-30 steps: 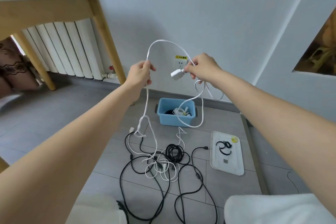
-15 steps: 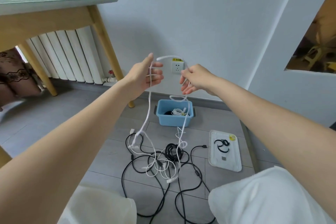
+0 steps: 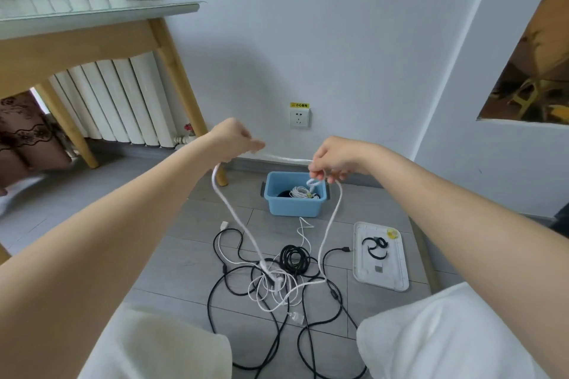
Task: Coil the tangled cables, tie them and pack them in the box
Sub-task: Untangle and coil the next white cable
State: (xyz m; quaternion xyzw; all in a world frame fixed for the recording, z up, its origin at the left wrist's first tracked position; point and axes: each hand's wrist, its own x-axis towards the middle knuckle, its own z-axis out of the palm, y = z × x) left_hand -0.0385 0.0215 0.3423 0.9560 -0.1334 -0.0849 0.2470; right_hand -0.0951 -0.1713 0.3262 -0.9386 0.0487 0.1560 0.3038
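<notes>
Both hands have dropped lower and now hang above the blue box [image 3: 295,200]. Left hand [image 3: 234,139] and right hand [image 3: 335,158] each pinch the white cable [image 3: 330,224], which stretches between them and droops in two strands to the tangle of cables [image 3: 277,283] in front of the box.

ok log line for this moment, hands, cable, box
left hand: holds white cable | right hand: pinches same cable | cable: hangs into floor tangle | blue box: coils inside
</notes>
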